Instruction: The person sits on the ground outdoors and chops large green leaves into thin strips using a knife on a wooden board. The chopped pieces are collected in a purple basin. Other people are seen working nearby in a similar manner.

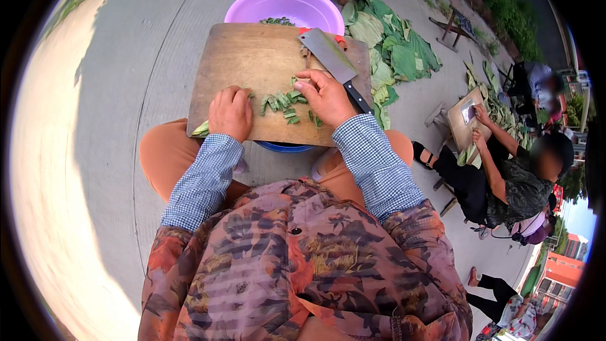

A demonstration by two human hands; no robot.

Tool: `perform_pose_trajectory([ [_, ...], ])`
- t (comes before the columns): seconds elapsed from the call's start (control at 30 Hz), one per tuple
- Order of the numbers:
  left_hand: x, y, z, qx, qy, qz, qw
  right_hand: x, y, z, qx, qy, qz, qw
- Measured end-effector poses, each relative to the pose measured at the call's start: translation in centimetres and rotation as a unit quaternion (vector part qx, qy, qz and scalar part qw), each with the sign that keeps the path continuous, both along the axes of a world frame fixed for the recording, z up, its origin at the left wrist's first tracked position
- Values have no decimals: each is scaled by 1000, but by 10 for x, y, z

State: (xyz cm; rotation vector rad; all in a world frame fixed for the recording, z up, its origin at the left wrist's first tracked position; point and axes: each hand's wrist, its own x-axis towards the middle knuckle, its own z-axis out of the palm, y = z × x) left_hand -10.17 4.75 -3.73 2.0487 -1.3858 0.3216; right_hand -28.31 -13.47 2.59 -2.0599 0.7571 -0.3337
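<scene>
A wooden cutting board (251, 57) lies before me, level with my knees. My left hand (231, 112) rests on its near left part, fingers curled over a rolled green leaf (201, 129); the hand hides most of the roll. Cut leaf strips (281, 102) lie scattered between my hands. With thumb and forefinger, my right hand (326, 97) pinches a small leaf piece (294, 80) just above the board. A cleaver (331, 54) lies flat beyond that hand, its black handle (358, 97) running beside my right wrist. Neither hand holds the cleaver.
Past the board's far edge stands a purple basin (284, 2) holding some chopped greens (278, 21). A blue rim (284, 147) shows under the board. Large green leaves (393, 42) are heaped on the concrete, front right. Farther right, a seated person works at another board (459, 123).
</scene>
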Motion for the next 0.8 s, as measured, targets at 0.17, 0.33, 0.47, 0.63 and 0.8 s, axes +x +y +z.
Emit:
perform_pose_trajectory([
  [0.17, 0, -1, 2, -6, 0, 0, 1000, -6, -6, -8, -133, 30, 118, 984],
  [0.33, 0, 0, 2, 1, -1, 2, 1000, 10, 47, -9, -310, 159, 114, 930],
  [0.47, 0, -1, 3, -1, -1, -3, 1000, 20, 35, -23, -197, 121, 118, 966],
  [0.63, 0, -1, 1, -4, -3, -1, 1000, 14, 12, -9, -119, -40, 54, 991],
  [0.8, 0, -1, 1, -8, -2, -2, 1000, 5, -6, 10, -29, -75, 44, 996],
])
